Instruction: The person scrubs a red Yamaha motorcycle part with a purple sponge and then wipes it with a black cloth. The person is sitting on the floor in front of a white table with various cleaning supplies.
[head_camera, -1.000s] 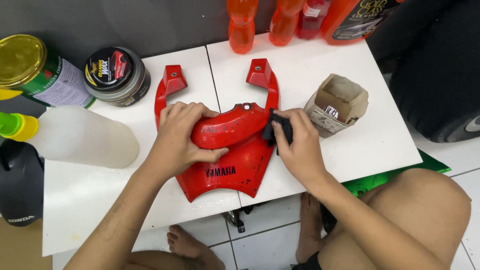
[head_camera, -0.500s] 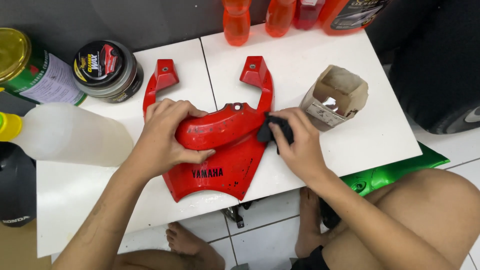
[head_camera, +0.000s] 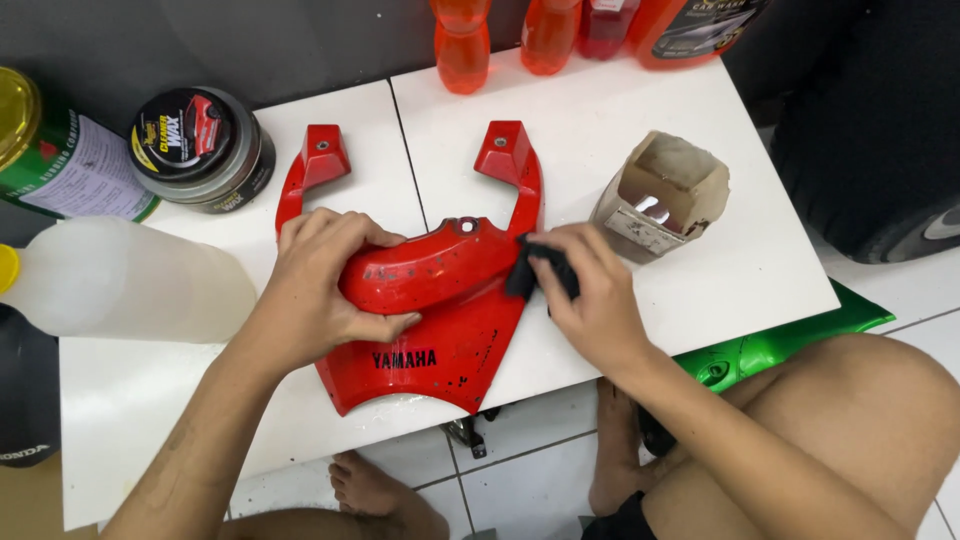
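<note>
1. Pressing a dark cloth (head_camera: 541, 272) against the right edge of the red fairing (head_camera: 440, 320), the right hand (head_camera: 590, 300) has its grip closed on the cloth, fingers curled over it.
2. Clamping the fairing from the other side, the left hand (head_camera: 315, 290) lies over its raised central hump; the thumb runs along the lower front of the hump and the fingers wrap over the top, so this grip is closed on the fairing.
3. The fairing lies flat near the front edge of the white worktop (head_camera: 700, 290), its pointed end toward the person and its two arms reaching away, each ending in a square mounting tab. Dark specks and scuffs show on the red paint, and a wet sheen sits along its lower edge.
4. Just right of the right hand stands a worn cardboard box (head_camera: 665, 195), open at the top, tilted a little.
5. Left of the fairing, a translucent white bottle (head_camera: 130, 280) with a yellow cap lies on its side, close to the left forearm.
6. Behind it sit a round black wax tin (head_camera: 200, 150) and a green can (head_camera: 60, 160) with a yellow lid.
7. Along the far edge stand several orange bottles (head_camera: 465, 45).
8. Below the worktop are a tiled floor, the person's bare feet and right knee, and a green panel (head_camera: 770, 345) poking out at the right.
</note>
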